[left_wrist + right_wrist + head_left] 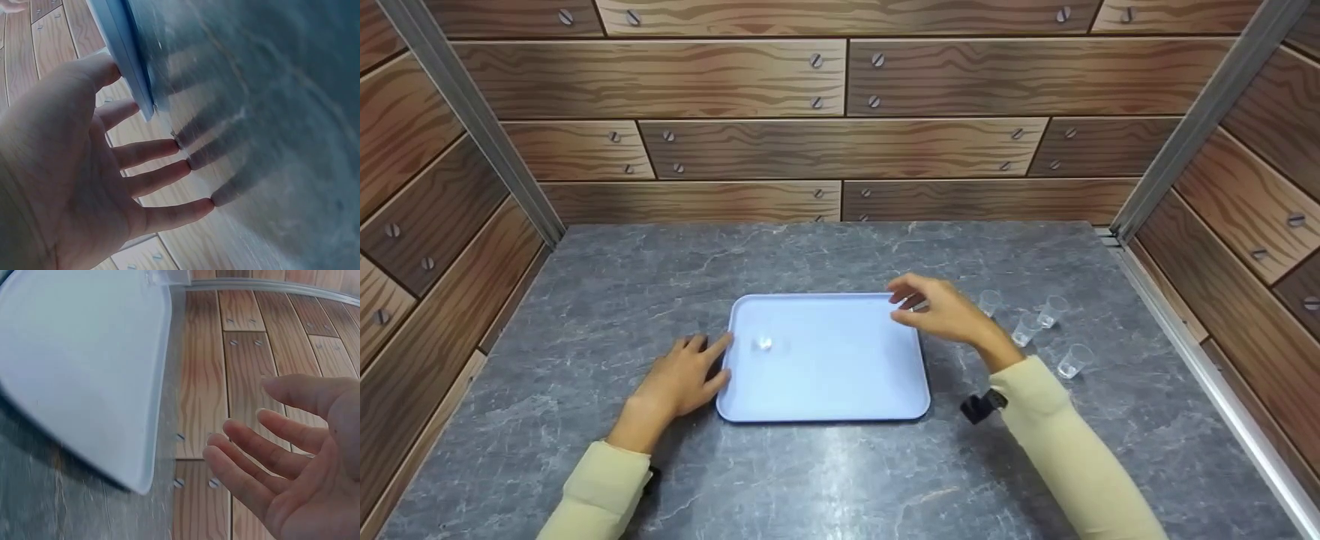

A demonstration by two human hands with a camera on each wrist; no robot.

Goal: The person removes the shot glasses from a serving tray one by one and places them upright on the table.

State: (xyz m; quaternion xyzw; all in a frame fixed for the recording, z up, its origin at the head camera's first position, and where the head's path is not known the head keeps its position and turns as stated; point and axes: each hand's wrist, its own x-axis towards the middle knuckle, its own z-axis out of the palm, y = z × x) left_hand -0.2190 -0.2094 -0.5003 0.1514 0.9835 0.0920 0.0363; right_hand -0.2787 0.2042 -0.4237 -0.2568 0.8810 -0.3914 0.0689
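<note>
A pale blue rectangular tray [840, 375] lies on the table. Near its left side stands a small clear plastic cup [763, 343], which also shows at the top of the right wrist view as a clear cup [169, 275]. My left hand [679, 379] rests at the tray's left edge; thumb and forefinger touch the rim, while the other fingertips [203, 207] meet the tabletop. Over the tray's far right corner hovers my right hand [941, 307], its fingers [270, 450] loosely bent and apart, with nothing held.
Right of the tray, several more clear cups stand on the grey marbled table [840, 480], among them a front cup [1075, 361] and a back cup [1051, 310]. Wood-patterned walls [840, 82] with metal corner posts [484, 131] enclose the table at the back and sides.
</note>
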